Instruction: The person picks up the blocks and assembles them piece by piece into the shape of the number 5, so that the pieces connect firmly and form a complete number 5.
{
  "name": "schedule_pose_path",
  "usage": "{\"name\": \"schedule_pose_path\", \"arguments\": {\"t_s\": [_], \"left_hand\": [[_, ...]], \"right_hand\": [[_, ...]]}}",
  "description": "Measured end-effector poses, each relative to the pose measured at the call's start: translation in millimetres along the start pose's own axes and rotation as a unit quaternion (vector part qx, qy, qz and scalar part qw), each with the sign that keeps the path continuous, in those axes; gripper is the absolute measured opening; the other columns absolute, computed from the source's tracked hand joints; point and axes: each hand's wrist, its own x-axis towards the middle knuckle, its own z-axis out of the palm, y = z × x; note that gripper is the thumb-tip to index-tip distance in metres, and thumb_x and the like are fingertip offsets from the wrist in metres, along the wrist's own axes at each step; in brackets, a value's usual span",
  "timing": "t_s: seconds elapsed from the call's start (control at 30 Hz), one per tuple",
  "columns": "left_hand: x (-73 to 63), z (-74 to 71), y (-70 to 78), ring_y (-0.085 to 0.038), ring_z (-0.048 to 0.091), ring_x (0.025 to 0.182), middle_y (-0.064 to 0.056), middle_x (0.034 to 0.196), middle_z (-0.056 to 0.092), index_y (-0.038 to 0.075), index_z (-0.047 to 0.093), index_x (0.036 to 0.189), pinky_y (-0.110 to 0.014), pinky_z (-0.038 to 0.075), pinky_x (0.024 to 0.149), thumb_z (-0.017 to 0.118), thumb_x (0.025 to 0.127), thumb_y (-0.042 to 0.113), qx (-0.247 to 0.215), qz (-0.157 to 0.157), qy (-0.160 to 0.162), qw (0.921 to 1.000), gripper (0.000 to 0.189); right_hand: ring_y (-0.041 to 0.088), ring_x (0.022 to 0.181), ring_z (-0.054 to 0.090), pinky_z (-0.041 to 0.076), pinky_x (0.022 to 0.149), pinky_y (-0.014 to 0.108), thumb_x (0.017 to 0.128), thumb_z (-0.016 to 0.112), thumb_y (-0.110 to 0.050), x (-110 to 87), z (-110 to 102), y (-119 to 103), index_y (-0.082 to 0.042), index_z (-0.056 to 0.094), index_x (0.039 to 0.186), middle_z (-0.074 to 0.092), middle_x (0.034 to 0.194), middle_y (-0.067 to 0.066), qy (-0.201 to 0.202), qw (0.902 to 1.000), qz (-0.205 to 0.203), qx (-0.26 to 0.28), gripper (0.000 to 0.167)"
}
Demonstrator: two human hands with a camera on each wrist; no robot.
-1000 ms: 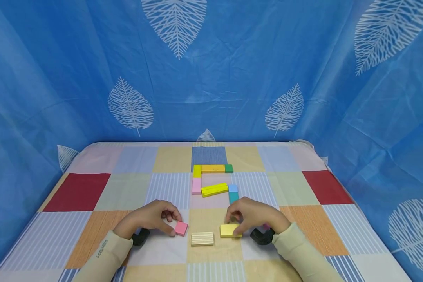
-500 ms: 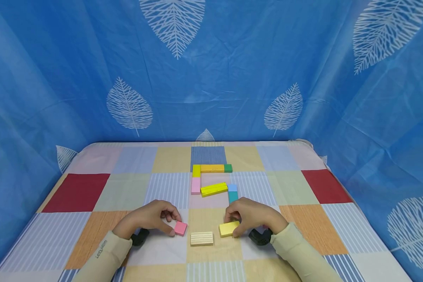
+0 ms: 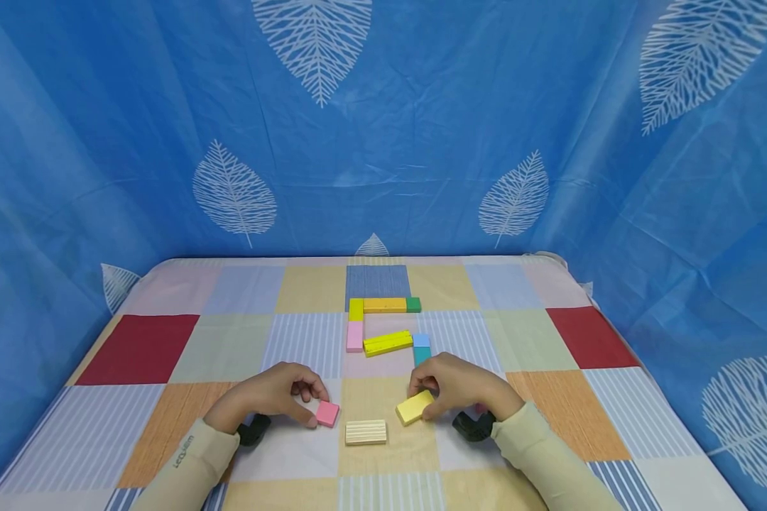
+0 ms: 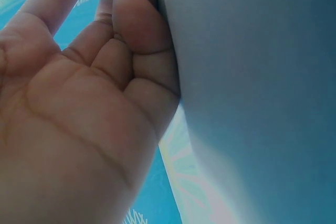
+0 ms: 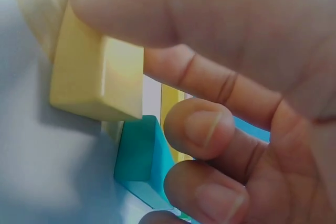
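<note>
My right hand point(image 3: 465, 384) pinches a pale yellow block point(image 3: 414, 408) between thumb and forefinger, right of the table's middle. In the right wrist view the thumb lies along one side of this yellow block point(image 5: 79, 80), and the other fingers curl beside a teal block point(image 5: 137, 148). On the left, my left hand point(image 3: 270, 392) has its thumb and forefinger at two edges of a small pink block point(image 3: 327, 414). The left wrist view shows only the palm and curled fingers point(image 4: 142, 19) against the tablecloth; the pink block is hidden there. Between the hands lies a ridged cream block point(image 3: 366, 432).
Farther back, yellow point(image 3: 356, 309), orange point(image 3: 385, 305), green point(image 3: 413, 305) and light pink point(image 3: 354, 336) blocks form a corner. A bright yellow block point(image 3: 388, 344) lies slanted beside a blue block point(image 3: 421, 341). A patchwork cloth point(image 3: 224, 348) covers the table; blue curtains stand around it.
The pale yellow block has turned anticlockwise in my right hand, its right end swinging away from me, and shifted slightly left. The left hand and pink block stay in place.
</note>
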Motion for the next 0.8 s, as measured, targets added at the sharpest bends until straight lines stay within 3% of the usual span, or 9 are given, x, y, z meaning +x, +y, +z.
{"name": "schedule_pose_path", "arguments": {"t_s": [0.8], "left_hand": [[0.1,0.6,1.2,-0.008,0.053,0.081,0.007,0.089,0.065,0.006,0.079,0.103,-0.023,0.045,0.072,0.093,0.082,0.005,0.0,-0.004,-0.002,1.0,0.025]], "right_hand": [[0.001,0.067,0.038,0.036,0.065,0.023,0.081,0.092,0.0,0.1,-1.5,9.2,-0.012,0.078,0.098,0.05,0.074,-0.008,0.031,0.9994,-0.013,-0.004,0.026]]}}
